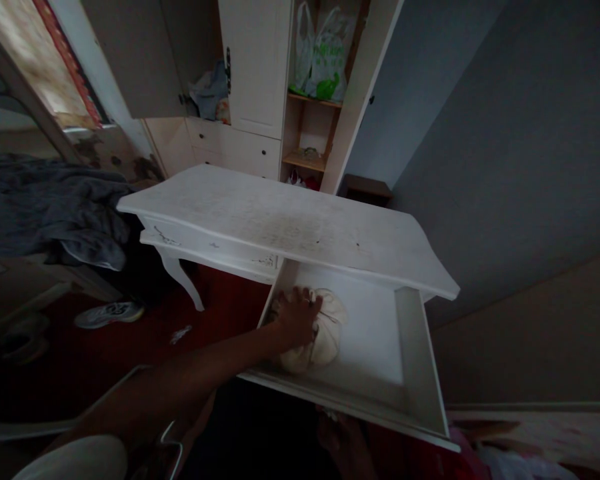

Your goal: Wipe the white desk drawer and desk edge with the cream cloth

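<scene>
A white drawer (pixel 375 327) is pulled out from a white table (pixel 220 200) with curved legs. Inside it, at the left side, lies a bunched cream cloth (pixel 330 327). My left hand (pixel 297 317) presses down on this cloth, its fingers bent over the folds and touching the drawer's left wall area. Below the drawer's front edge is my right hand (pixel 343 430), close to the front panel. Deep shadow hides its fingers, so I cannot see whether it grips anything.
Behind the table stands a white wardrobe (pixel 257 63) with open doors and plastic bags (pixel 325 60) on a shelf. Dark clothes (pixel 55 207) are heaped at left. A shoe (pixel 110 315) lies on the red floor. A grey wall (pixel 520 187) is at right.
</scene>
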### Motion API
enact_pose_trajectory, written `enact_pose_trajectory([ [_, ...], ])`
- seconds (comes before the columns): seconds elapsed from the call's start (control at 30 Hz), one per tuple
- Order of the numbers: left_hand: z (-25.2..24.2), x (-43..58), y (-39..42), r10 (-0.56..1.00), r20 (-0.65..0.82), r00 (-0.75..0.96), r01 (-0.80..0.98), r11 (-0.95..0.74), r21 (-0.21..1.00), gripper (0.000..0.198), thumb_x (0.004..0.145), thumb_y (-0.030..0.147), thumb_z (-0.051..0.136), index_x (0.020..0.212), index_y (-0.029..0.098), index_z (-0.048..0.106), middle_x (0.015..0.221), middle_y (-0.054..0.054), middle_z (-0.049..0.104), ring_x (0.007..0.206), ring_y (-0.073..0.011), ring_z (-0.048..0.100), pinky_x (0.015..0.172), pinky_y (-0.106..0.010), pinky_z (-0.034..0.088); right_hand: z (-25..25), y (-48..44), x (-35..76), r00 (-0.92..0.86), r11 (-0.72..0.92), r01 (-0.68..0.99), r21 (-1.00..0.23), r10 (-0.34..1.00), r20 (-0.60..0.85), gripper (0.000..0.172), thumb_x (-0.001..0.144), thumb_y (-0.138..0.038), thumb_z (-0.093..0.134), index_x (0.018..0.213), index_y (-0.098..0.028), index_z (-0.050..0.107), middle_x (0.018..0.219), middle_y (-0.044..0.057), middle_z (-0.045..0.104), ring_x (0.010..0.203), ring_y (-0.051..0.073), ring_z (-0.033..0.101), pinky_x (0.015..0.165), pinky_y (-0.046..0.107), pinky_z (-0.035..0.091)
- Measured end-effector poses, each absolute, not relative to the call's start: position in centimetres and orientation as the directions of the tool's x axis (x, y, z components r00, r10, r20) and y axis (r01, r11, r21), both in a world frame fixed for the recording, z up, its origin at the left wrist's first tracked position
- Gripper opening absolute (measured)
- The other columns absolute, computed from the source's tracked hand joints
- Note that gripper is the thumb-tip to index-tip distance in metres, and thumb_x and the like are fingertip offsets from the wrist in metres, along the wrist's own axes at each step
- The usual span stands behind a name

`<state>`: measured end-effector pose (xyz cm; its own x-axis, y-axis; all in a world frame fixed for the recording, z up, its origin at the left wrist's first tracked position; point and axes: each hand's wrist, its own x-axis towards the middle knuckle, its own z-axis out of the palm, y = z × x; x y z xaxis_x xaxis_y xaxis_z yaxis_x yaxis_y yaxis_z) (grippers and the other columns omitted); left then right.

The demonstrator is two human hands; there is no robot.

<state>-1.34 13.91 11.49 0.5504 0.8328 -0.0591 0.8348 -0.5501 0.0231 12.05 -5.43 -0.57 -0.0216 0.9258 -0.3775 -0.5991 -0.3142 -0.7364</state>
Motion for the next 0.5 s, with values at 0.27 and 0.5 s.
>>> enact_pose_trajectory([
  [0.27,12.2,-0.6,19.6,0.871,0.086,0.483,0.876,-0.482,-0.039,0.05,0.095,0.035,0.043,0.14,0.012,0.046,0.138,-0.026,0.051,0.126,-0.0385,0.047,0.091,-0.05,0.042,-0.5,-5.2,12.0,-0.013,-0.318,-0.622,-0.716,0.918,-0.396,0.042,0.064,-0.057,0.081,0.08,-0.019,0.07,0.071,0.002,0.065,0.045,0.007,0.038,0.046,0.026,0.027],
  [0.5,12.5,2.5,19.9,0.807,0.105,0.581,0.812,-0.583,-0.009,0.04,0.093,0.03,0.047,0.127,0.014,0.058,0.118,-0.02,0.064,0.111,-0.035,0.055,0.085,-0.049,0.042,-1.3,-5.2,12.0,-0.019,-0.337,-0.624,-0.705,0.909,-0.417,0.041,0.066,-0.057,0.08,0.076,-0.019,0.067,0.068,0.001,0.063,0.046,0.007,0.038,0.048,0.026,0.029],
])
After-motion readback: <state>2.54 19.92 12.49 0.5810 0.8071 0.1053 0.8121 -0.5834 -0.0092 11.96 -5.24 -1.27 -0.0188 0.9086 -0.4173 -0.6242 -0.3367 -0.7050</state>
